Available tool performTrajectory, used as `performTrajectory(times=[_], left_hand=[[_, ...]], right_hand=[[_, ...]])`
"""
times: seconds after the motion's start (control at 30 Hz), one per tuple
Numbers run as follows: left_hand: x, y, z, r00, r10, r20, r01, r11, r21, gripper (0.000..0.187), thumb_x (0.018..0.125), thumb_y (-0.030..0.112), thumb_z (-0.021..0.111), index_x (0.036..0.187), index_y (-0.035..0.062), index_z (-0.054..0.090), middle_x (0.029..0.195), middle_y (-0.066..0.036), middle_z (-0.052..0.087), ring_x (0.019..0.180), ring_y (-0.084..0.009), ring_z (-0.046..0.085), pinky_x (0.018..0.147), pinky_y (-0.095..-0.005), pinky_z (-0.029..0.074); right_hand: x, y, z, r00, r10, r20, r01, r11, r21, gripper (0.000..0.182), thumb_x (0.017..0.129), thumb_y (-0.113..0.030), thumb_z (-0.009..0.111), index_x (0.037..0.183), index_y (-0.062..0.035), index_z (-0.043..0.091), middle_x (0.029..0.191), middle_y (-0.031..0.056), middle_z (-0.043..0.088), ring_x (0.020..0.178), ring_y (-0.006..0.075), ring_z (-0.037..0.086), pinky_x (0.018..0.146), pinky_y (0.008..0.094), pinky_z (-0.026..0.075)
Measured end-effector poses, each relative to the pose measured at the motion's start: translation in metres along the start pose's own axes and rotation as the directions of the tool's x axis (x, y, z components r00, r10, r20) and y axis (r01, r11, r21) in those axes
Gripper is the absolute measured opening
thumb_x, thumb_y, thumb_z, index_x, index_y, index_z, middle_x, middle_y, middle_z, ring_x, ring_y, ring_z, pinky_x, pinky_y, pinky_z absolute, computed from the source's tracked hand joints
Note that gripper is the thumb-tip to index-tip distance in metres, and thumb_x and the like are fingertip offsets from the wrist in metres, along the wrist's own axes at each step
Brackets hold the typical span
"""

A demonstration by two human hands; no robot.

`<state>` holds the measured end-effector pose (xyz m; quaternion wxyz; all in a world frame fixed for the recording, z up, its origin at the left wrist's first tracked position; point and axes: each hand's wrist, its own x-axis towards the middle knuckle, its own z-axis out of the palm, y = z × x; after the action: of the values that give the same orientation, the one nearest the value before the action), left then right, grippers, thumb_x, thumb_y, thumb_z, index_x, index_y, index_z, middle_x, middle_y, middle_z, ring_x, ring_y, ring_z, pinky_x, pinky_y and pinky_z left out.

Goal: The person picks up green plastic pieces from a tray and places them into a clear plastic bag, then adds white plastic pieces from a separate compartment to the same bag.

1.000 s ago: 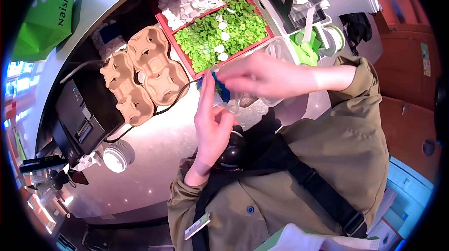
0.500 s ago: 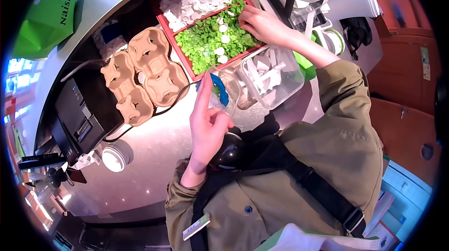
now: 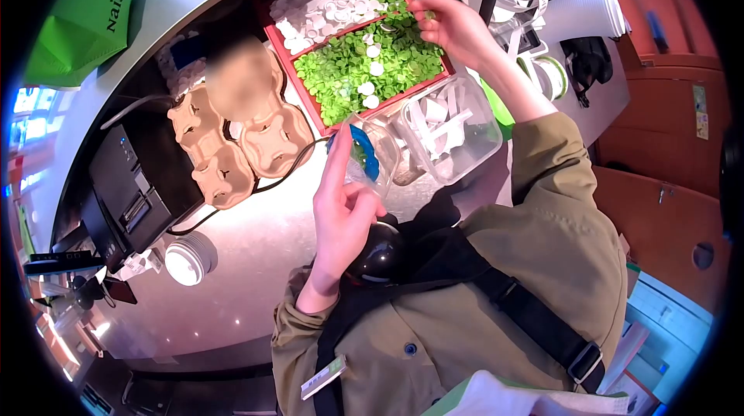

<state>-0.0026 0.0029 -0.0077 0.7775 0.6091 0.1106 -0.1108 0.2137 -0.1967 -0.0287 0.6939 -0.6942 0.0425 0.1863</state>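
Observation:
A red tray (image 3: 308,98) holds small white pieces (image 3: 325,9) at the back and small green pieces (image 3: 341,75) in front, with a few white ones among the green. Over the tray's right edge, my right hand (image 3: 453,28) has its thumb and fingertips pressed together; whatever is between them is too small to make out. My left hand (image 3: 345,218) grips the near left side of a clear container (image 3: 381,144) with a blue ring (image 3: 368,154), its index finger stretched along it. Some green pieces show inside the container.
Right of the clear container is a clear box (image 3: 469,144) of white strips. Cardboard cup carriers (image 3: 267,133) lie left of the tray, near a black machine (image 3: 136,191) with a cable. Stacked white lids (image 3: 187,261) stand at the lower left, stacked cups (image 3: 585,14) at the upper right.
My right hand has risen away from the green pieces and shifted slightly right, over the tray's edge. My left hand has stayed almost in place at the clear container.

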Motion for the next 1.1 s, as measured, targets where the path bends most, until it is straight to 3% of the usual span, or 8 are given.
performTrajectory(times=[0.03,0.1,0.37,0.47,0.67,0.83,0.9,1.1], left_hand=[[0.000,0.000,0.000,1.000,-0.003,0.005,0.003,1.000,0.001,0.072,0.069,-0.011,0.034,0.139,0.0063,0.024,0.119,-0.006,0.051,0.054,-0.0046,0.049,0.047,-0.0160,0.039],[-0.001,0.002,0.002,1.000,0.001,0.007,-0.001,1.000,0.002,0.073,0.069,-0.011,0.034,0.139,0.0063,0.024,0.123,-0.007,0.049,0.054,-0.0046,0.049,0.047,-0.0159,0.039],[-0.001,0.003,0.000,1.000,0.007,0.000,-0.007,1.000,0.006,0.073,0.069,-0.010,0.034,0.139,0.0069,0.024,0.118,-0.006,0.052,0.054,-0.0043,0.050,0.047,-0.0159,0.039],[0.000,0.000,-0.002,1.000,-0.008,0.021,0.008,1.000,0.009,0.074,0.069,-0.010,0.034,0.139,0.0073,0.024,0.113,-0.006,0.054,0.054,-0.0045,0.050,0.047,-0.0161,0.039],[0.001,0.001,0.004,1.000,0.008,0.028,-0.008,1.000,0.002,0.074,0.069,-0.010,0.035,0.140,0.0084,0.024,0.102,-0.005,0.057,0.054,-0.0047,0.050,0.047,-0.0160,0.039],[0.002,0.000,0.000,0.999,-0.011,0.051,0.011,1.000,0.014,0.074,0.069,-0.010,0.035,0.139,0.0085,0.024,0.126,-0.008,0.047,0.055,-0.0052,0.050,0.048,-0.0160,0.039],[0.002,0.004,0.003,0.999,-0.001,0.041,0.000,1.000,0.011,0.074,0.069,-0.010,0.035,0.139,0.0083,0.024,0.133,-0.008,0.040,0.056,-0.0052,0.051,0.048,-0.0159,0.039],[0.003,0.003,0.005,0.999,0.023,0.049,-0.023,1.000,0.001,0.074,0.069,-0.011,0.035,0.139,0.0074,0.024,0.136,-0.007,0.037,0.056,-0.0049,0.050,0.048,-0.0156,0.040]], right_hand=[[0.008,0.005,-0.001,0.996,-0.084,-0.007,0.078,0.957,-0.278,0.022,0.083,-0.011,0.051,0.100,0.0012,0.058,0.090,0.0095,0.060,0.073,0.0149,0.059,0.062,0.0309,0.049],[0.016,0.016,0.001,0.774,-0.594,0.218,0.361,0.131,-0.923,0.021,0.078,-0.012,0.056,0.095,-0.0006,0.060,0.078,0.0161,0.061,0.071,0.0291,0.060,0.063,0.0356,0.046],[0.010,0.009,0.002,0.921,-0.355,0.162,0.297,0.368,-0.881,0.017,0.078,-0.014,0.058,0.083,0.0015,0.058,0.066,0.0123,0.057,0.060,0.0252,0.055,0.061,0.0344,0.045],[-0.008,-0.007,-0.006,0.995,-0.036,0.097,0.047,0.993,-0.112,0.015,0.083,-0.012,0.050,0.089,0.0008,0.055,0.081,0.0085,0.058,0.063,0.0098,0.049,0.053,0.0199,0.041],[-0.016,-0.003,-0.016,0.978,0.098,0.183,-0.156,0.930,0.333,0.019,0.084,-0.011,0.047,0.099,-0.0008,0.054,0.080,0.0048,0.053,0.058,0.0038,0.040,0.042,0.0174,0.032],[-0.013,0.004,-0.011,0.992,0.108,0.063,-0.081,0.939,-0.334,0.020,0.082,-0.017,0.056,0.083,0.0017,0.061,0.062,-0.0044,0.048,0.053,0.0035,0.040,0.044,0.0191,0.033],[-0.013,0.011,-0.007,0.931,-0.305,0.199,0.328,0.462,-0.824,0.024,0.075,-0.022,0.064,0.088,-0.0021,0.065,0.058,0.0043,0.055,0.055,0.0132,0.054,0.054,0.0298,0.043],[-0.006,0.019,-0.002,0.896,-0.349,0.273,0.351,0.182,-0.918,0.022,0.073,-0.017,0.061,0.089,-0.0030,0.065,0.067,0.0116,0.060,0.064,0.0256,0.060,0.060,0.0338,0.046]])
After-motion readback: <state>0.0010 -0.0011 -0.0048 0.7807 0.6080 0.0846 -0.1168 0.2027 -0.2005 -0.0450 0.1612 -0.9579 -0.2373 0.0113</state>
